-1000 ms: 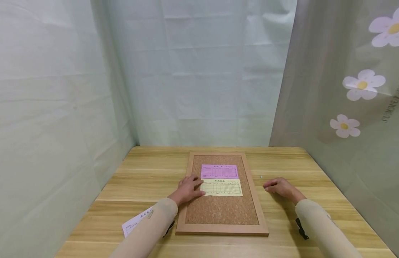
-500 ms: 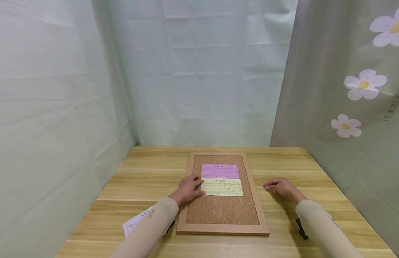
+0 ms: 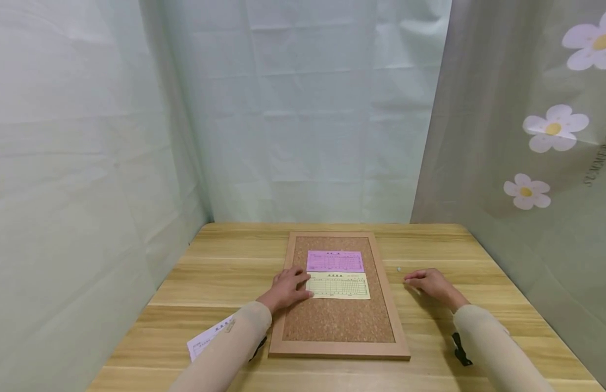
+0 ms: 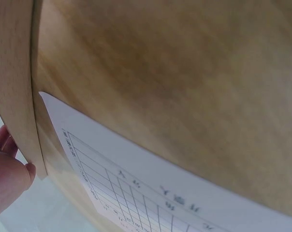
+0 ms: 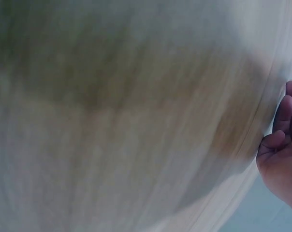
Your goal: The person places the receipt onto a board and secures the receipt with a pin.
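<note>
A yellow printed slip (image 3: 338,286) lies on a wood-framed cork board (image 3: 339,321), just below a pink printed slip (image 3: 335,261). My left hand (image 3: 285,287) rests at the yellow slip's left edge, fingers and thumb spread over the board's left side. To the right of the board, my right hand (image 3: 430,284) is low over the table with its fingers loosely bent; nothing shows in it. A tiny pale bluish piece (image 3: 398,269) sits on the table near its fingertips, apart from them. Its kind is too small to tell.
A white printed slip (image 3: 209,337) lies on the wooden table (image 3: 224,247) left of the board, partly behind my left sleeve. Pale fabric walls (image 3: 303,125) stand at the back and sides, the right one printed with flowers (image 3: 527,191).
My right hand has shifted slightly to the right, a little away from the board. The left hand stays at the yellow slip. The slips and board have not been moved.
</note>
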A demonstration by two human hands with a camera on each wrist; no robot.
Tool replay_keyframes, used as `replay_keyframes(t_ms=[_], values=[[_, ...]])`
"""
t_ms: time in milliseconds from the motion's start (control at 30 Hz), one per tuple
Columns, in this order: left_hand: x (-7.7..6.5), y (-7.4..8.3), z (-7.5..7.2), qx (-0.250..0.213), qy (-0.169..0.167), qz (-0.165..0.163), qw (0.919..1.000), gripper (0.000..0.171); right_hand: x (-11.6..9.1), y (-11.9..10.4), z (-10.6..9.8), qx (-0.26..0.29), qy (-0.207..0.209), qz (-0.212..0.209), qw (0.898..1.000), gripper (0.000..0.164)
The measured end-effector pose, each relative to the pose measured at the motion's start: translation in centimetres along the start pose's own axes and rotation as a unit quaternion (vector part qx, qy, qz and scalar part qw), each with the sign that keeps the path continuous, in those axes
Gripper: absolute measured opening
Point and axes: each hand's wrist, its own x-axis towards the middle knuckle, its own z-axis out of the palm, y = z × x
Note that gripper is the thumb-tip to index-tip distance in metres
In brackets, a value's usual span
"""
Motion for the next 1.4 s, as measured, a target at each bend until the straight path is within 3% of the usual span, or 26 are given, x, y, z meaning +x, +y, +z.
replay_keyframes(t_ms=[300, 1133, 1400], values=[[0.1, 0.0, 0.1, 0.000, 0.001, 0.000, 1.0000, 0.060, 0.2, 0.2, 0.3, 0.043, 0.012, 0.010, 0.999, 0.022], [0.1, 0.0, 0.1, 0.004, 0.002, -0.003, 1.0000, 0.060, 0.6, -0.3, 1.2, 0.064, 0.031, 0.035, 0.997, 0.013], [0.1, 0.0, 0.1, 0.010, 0.000, -0.004, 0.9999, 0.060, 0.8, -0.2, 1.3, 0.078, 0.027, 0.019, 0.996, 0.025]])
